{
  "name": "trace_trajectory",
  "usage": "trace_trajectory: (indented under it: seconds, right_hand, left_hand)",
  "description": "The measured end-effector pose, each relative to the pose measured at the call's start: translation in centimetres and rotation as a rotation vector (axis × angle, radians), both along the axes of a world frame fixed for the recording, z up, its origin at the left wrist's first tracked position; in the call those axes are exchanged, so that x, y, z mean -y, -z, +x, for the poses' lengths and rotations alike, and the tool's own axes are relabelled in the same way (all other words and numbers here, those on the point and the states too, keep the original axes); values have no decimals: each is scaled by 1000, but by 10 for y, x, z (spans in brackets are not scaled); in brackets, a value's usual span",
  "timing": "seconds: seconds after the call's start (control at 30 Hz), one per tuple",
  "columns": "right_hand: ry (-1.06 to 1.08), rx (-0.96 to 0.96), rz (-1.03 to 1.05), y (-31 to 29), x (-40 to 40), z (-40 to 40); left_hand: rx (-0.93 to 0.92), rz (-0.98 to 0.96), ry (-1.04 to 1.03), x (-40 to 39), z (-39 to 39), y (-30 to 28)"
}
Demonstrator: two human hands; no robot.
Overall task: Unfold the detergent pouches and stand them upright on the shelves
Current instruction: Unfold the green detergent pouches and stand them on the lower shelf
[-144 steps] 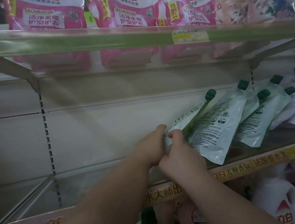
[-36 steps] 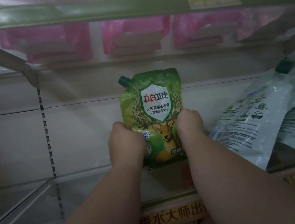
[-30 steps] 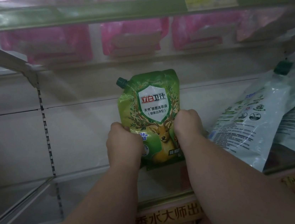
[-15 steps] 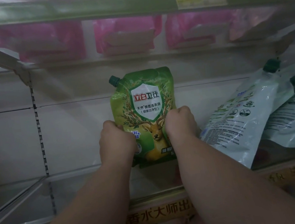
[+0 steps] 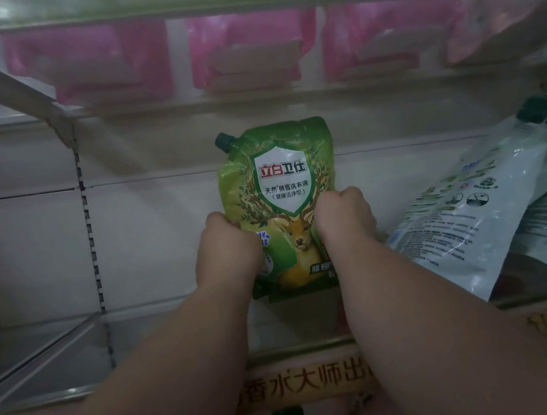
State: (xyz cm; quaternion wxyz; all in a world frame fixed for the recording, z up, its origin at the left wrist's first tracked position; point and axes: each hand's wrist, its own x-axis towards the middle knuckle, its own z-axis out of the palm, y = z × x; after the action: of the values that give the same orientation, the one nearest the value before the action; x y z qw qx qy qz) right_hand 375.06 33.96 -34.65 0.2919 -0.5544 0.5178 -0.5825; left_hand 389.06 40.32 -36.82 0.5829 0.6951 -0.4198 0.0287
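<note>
Both my hands grip one green detergent pouch (image 5: 280, 203), left hand (image 5: 227, 247) curled on its left edge, right hand (image 5: 344, 222) on its right edge. It's unfolded and upright now, deer print facing me, cap (image 5: 224, 141) top-left, base on the glass shelf (image 5: 60, 364) near the back wall. A few seconds ago I was still pulling it folded from the leaning pile; since a second ago it barely shifts. Likely just settling the base before release. Other pouches (image 5: 472, 210) to the right still lie slanted, not yet stood.
</note>
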Motion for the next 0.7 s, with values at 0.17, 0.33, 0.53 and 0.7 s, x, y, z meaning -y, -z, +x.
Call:
trace_trajectory:
  seconds: [0.17,0.33,0.53,0.7]
  right_hand:
    - [-30,8,7,-4,-6,2]
    - [-46,0,5,-10,1,4]
    - [-54,41,15,-8,8,6]
    - [-77,173,17,-10,3,0]
  left_hand:
    - [-19,13,4,2,0,-4]
    - [-54,-7,25,6,2,-13]
    - [16,209,19,4,14,-25]
    - [54,256,65,1,19,-35]
